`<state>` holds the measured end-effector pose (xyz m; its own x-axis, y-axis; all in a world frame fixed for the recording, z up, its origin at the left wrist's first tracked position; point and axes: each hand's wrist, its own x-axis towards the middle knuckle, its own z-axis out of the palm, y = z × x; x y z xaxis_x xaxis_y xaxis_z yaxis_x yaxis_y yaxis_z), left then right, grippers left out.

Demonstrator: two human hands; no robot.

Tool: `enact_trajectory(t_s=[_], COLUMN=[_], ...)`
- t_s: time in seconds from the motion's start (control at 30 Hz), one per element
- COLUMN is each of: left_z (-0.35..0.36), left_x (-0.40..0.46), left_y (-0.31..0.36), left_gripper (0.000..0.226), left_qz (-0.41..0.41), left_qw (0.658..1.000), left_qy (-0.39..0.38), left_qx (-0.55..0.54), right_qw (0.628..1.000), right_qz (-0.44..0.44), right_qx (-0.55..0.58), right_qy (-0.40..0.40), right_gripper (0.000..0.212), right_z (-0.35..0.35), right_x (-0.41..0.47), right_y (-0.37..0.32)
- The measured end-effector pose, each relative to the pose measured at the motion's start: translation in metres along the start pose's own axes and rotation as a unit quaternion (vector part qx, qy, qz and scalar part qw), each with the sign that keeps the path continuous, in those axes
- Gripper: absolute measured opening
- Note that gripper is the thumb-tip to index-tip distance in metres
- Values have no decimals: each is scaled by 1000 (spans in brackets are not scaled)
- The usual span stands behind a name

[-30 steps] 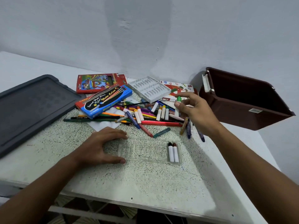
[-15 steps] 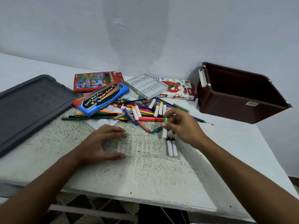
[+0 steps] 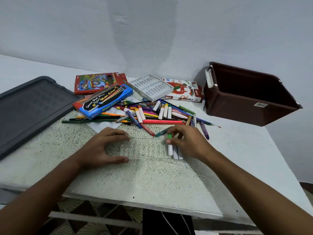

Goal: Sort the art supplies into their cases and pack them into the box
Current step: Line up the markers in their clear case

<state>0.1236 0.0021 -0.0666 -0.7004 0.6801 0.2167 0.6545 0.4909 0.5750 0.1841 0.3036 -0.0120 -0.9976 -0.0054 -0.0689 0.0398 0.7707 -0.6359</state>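
A green-capped marker [image 3: 169, 144] is pinched between the thumb and fingers [image 3: 169, 141] of the right hand [image 3: 187, 143], just right of the frame's centre, its white barrel pointing down into the right end of a clear plastic tray [image 3: 145, 149]. Two more white-barrelled markers [image 3: 177, 153] lie side by side in that end of the tray, touching the held one and partly hidden under the hand. The left end of the tray is framed by the left hand [image 3: 101, 148], whose fingers are spread apart, with the thumb against the near edge and the fingertips at the far edge; nothing is gripped by it.

The tray lies flat on the speckled worktop [image 3: 144, 180]. Just above it in the frame a loose heap of markers, pencils and crayons [image 3: 152, 114] is scattered. Resting on the heap's left side is a blue watercolour pencil box [image 3: 103, 100], with a red pencil box [image 3: 96, 83] behind it. A white moulded insert [image 3: 150, 86] is seen at upper centre, overlapping an oil pastels box [image 3: 188, 91] to its right. An open brown box [image 3: 249, 97] stands at the upper right, and a dark grey lid [image 3: 32, 107] lies at the left edge.
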Motion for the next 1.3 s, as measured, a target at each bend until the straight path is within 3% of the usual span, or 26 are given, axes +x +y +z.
enact_trajectory(t_s=[0.3, 1.13, 1.3], left_z=[0, 4, 4], left_x=[0, 1, 3], left_y=[0, -7, -6], left_gripper=[70, 71, 60], left_qz=[-4, -4, 5], left_qw=[1000, 1000, 1000], left_qy=[1, 0, -10], left_qx=[8, -8, -20], right_qw=[995, 982, 984], right_qz=[-36, -134, -132], right_qx=[-93, -116, -85], right_qy=[6, 70, 86], right_gripper=[35, 27, 28], right_z=[6, 19, 22], right_x=[-6, -15, -22], right_y=[7, 22, 26])
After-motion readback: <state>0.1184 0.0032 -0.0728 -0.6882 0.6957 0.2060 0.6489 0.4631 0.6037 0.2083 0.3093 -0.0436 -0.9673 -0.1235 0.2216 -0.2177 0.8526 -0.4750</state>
